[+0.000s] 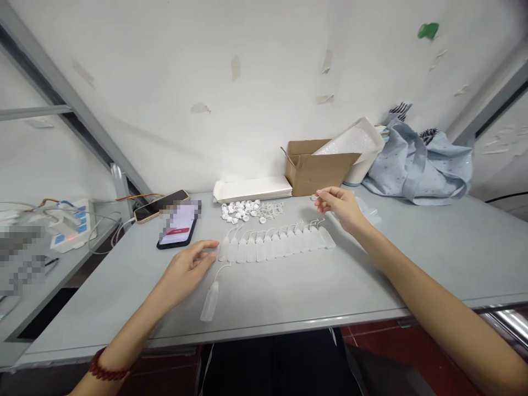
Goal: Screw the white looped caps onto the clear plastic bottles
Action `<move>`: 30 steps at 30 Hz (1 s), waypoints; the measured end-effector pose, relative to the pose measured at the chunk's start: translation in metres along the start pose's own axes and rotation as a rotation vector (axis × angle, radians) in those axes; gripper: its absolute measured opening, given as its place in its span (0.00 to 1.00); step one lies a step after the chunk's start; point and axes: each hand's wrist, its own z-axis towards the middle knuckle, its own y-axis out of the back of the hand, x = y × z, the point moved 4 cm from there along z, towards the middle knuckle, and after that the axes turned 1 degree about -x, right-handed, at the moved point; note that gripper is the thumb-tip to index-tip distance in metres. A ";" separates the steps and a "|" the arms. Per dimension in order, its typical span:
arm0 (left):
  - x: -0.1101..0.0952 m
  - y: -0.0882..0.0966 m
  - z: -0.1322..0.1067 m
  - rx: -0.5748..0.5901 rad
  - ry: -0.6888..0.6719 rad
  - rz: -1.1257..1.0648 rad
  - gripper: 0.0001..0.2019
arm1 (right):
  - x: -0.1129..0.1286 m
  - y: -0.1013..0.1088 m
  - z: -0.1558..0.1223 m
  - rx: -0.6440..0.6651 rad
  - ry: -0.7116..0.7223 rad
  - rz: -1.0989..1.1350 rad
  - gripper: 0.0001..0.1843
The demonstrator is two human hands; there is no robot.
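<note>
My left hand (pixel 187 275) rests at the left end of a row of small translucent squeeze bottles (pixel 270 247), fingers apart, fingertips by the end bottle. Thin white cords trail from the bottles' tops. One more corded bottle (pixel 210 301) lies alone nearer the table's front edge. Beyond the row's right end, my right hand (pixel 340 208) is raised with thumb and fingers pinched; a small translucent piece (pixel 315 198) shows at the fingertips, its kind unclear. White caps (pixel 241 209) and small pale nozzle-like pieces (pixel 271 209) lie loose behind the row. Clear plastic (pixel 371 212) is partly hidden behind my right wrist.
A stack of white sheets or envelopes (pixel 253 190) and an open cardboard box (pixel 319 171) stand against the wall. Two phones (pixel 179 225) lie left, near a power strip (pixel 76 225) with cables. A blue fabric bag (pixel 416 165) sits at the back right.
</note>
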 end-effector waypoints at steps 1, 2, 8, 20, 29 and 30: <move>-0.001 0.002 0.002 -0.015 0.001 0.036 0.23 | -0.001 0.002 0.002 -0.003 0.018 -0.031 0.14; -0.003 0.004 0.004 -0.034 -0.005 0.079 0.23 | -0.001 0.004 0.003 -0.004 0.039 -0.065 0.12; -0.045 0.005 0.031 -0.130 -0.233 0.257 0.21 | -0.003 0.019 0.015 -0.037 0.216 -0.387 0.04; -0.106 -0.065 0.131 0.014 -0.527 0.428 0.11 | -0.025 0.035 0.033 0.005 0.414 -0.865 0.15; -0.112 -0.061 0.131 -0.074 -0.527 0.223 0.10 | -0.039 0.001 0.026 0.200 0.495 -1.122 0.20; -0.113 -0.055 0.128 -0.105 -0.517 0.183 0.09 | -0.040 0.000 0.026 0.205 0.496 -1.148 0.22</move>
